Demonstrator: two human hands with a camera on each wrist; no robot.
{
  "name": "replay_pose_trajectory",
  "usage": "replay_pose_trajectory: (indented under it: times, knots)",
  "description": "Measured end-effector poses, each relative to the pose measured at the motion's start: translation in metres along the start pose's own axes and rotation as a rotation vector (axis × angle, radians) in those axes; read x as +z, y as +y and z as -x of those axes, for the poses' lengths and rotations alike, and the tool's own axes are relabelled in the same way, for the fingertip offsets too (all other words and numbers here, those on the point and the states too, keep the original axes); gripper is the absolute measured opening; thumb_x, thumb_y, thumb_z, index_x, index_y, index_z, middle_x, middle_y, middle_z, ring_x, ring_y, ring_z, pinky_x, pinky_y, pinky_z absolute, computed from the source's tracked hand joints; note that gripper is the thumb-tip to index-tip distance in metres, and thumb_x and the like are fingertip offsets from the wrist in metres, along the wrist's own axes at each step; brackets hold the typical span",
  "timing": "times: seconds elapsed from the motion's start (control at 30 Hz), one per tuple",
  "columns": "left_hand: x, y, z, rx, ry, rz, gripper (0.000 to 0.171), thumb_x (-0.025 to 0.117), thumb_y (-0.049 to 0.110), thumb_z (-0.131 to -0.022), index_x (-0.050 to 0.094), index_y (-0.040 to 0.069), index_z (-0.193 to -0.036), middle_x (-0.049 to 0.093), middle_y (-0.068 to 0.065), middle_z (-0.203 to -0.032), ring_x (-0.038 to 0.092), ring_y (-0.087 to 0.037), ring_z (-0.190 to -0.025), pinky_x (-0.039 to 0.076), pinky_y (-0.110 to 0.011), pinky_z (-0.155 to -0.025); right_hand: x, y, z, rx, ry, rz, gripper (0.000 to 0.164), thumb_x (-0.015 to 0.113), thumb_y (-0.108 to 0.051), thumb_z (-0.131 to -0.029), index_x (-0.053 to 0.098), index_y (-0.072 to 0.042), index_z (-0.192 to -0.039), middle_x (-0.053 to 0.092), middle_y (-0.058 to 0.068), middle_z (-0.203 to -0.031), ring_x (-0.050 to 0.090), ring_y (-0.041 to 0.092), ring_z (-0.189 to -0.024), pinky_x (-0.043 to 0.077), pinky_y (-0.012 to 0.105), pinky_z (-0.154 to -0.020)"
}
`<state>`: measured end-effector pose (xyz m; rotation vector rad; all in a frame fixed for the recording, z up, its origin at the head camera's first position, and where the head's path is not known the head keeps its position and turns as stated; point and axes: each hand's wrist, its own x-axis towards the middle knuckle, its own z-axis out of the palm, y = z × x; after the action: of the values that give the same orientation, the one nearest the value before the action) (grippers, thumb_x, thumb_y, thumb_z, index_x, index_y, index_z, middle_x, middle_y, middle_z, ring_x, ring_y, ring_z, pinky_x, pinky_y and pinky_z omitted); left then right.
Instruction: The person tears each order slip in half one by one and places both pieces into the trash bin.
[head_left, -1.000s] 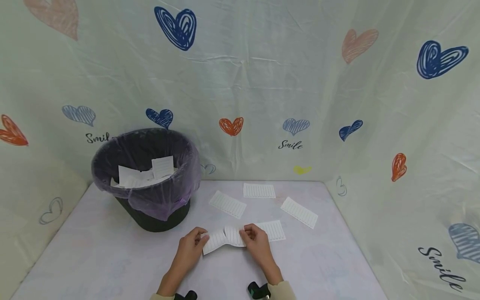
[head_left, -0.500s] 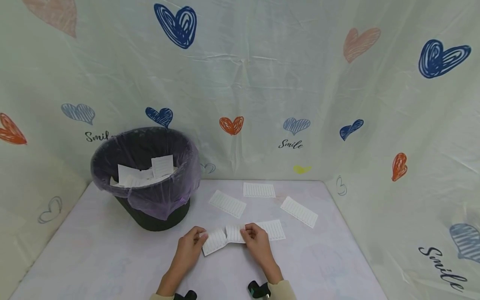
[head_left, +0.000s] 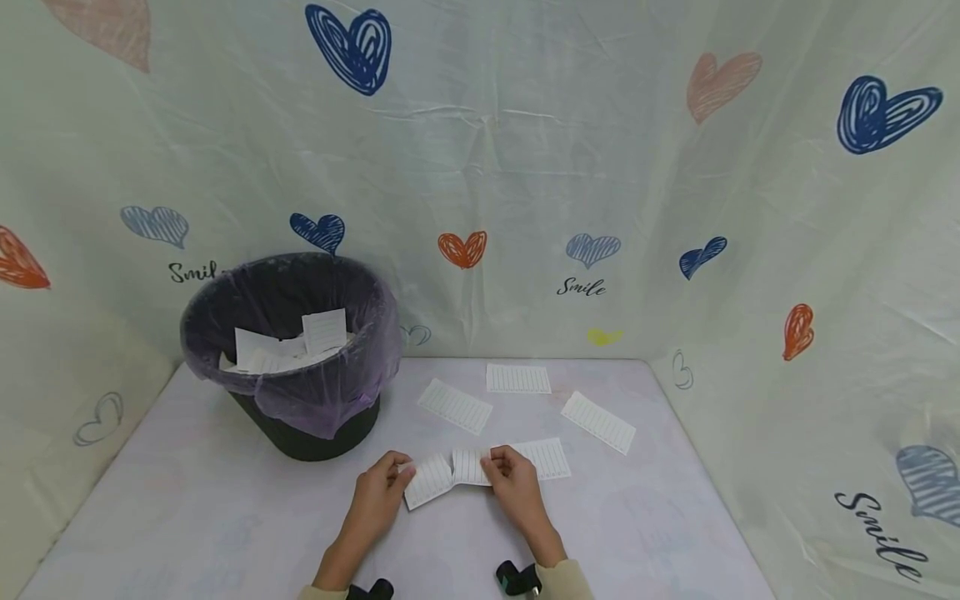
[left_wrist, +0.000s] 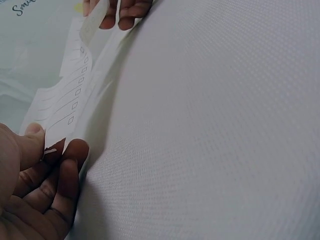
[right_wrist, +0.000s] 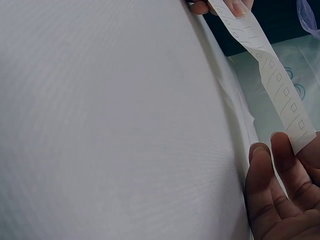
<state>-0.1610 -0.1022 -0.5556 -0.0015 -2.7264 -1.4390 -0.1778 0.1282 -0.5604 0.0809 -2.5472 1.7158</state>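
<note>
A lined white paper slip (head_left: 431, 482) is stretched between both hands low over the table, torn partway down from its far edge near the middle. Its two halves tilt apart at the tear and still join at the near edge. My left hand (head_left: 380, 493) pinches the left end between thumb and fingers, as the left wrist view shows with the thumb (left_wrist: 33, 142) on top. The other end is pinched by my right hand (head_left: 517, 490). Small printed boxes run along the slip's edge (right_wrist: 280, 82) in the right wrist view.
Another printed slip (head_left: 546, 459) lies just behind the right hand. Farther back lie three more slips (head_left: 455, 407), (head_left: 518, 379), (head_left: 598, 422). A black bin (head_left: 315, 442) with a purple liner (head_left: 330, 408) stands at the back left, holding paper pieces (head_left: 258, 350).
The slip's right half has flattened and lifted slightly, and the gap at the tear looks a little wider. Both hands keep their pinch, nearly still.
</note>
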Motion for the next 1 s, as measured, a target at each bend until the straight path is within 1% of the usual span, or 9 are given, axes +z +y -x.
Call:
replay_pose_trajectory:
  times: [0.13,0.27,0.37,0.6,0.73,0.9,1.0]
  knots:
    - [0.0001,-0.0004,-0.0004,-0.008,-0.004,0.007,0.018,0.064,0.018,-0.093,0.064,0.008,-0.109,0.058,0.002,-0.072,0.053,-0.01,-0.069,0.045,-0.025,-0.063,0.0001,0.0001,0.0,0.003,-0.003,-0.004,0.016,0.066,-0.015,-0.092,0.065,0.0,-0.095,0.067,0.008,-0.081,0.059,0.008,-0.063,0.05,0.022,-0.054]
    - [0.0001,0.0,-0.0002,-0.006,-0.003,0.004,0.018,0.064,0.018,-0.093,0.064,0.009,-0.108,0.064,0.002,-0.077,0.058,-0.008,-0.072,0.047,-0.026,-0.065,0.0002,0.0002,-0.0002,0.01,-0.001,-0.007,0.015,0.066,-0.015,-0.091,0.065,0.0,-0.095,0.067,0.008,-0.081,0.059,0.009,-0.063,0.05,0.021,-0.054]
    - [-0.0004,0.0008,0.0002,-0.004,-0.002,0.0,0.018,0.064,0.019,-0.093,0.064,0.009,-0.108,0.065,0.001,-0.078,0.059,-0.008,-0.073,0.048,-0.027,-0.065,0.0004,0.0006,-0.0005,0.016,0.001,-0.008,0.015,0.066,-0.014,-0.091,0.065,0.0,-0.095,0.068,0.008,-0.081,0.058,0.009,-0.062,0.05,0.021,-0.053]
    - [-0.001,0.0025,0.0003,-0.017,-0.009,0.001,0.018,0.064,0.018,-0.093,0.064,0.008,-0.108,0.057,0.003,-0.071,0.052,-0.009,-0.067,0.044,-0.024,-0.061,0.0017,0.0018,-0.0013,0.027,-0.001,-0.008,0.015,0.066,-0.014,-0.091,0.065,0.001,-0.095,0.067,0.009,-0.081,0.058,0.008,-0.062,0.05,0.021,-0.053]
    - [-0.001,0.0024,0.0003,-0.019,-0.011,0.0,0.018,0.064,0.018,-0.093,0.064,0.009,-0.108,0.055,0.003,-0.07,0.05,-0.01,-0.066,0.042,-0.023,-0.059,0.002,0.0019,-0.0011,0.031,0.0,-0.013,0.015,0.066,-0.015,-0.091,0.065,0.0,-0.096,0.068,0.009,-0.082,0.058,0.008,-0.063,0.05,0.021,-0.053]
    - [-0.0018,0.0018,0.001,0.0,-0.006,-0.008,0.017,0.064,0.018,-0.093,0.064,0.008,-0.107,0.062,0.003,-0.075,0.052,-0.009,-0.068,0.044,-0.024,-0.061,0.0015,0.0016,-0.0007,0.023,-0.004,-0.003,0.016,0.065,-0.015,-0.092,0.065,0.0,-0.097,0.068,0.008,-0.082,0.058,0.008,-0.063,0.05,0.021,-0.053]
    - [-0.002,0.0009,0.0007,0.004,-0.001,-0.007,0.016,0.064,0.017,-0.093,0.064,0.008,-0.106,0.063,0.002,-0.075,0.053,-0.009,-0.068,0.044,-0.025,-0.061,0.0012,0.0013,-0.0008,0.023,-0.005,-0.007,0.015,0.065,-0.015,-0.092,0.065,-0.001,-0.097,0.067,0.007,-0.082,0.058,0.008,-0.063,0.05,0.022,-0.053]
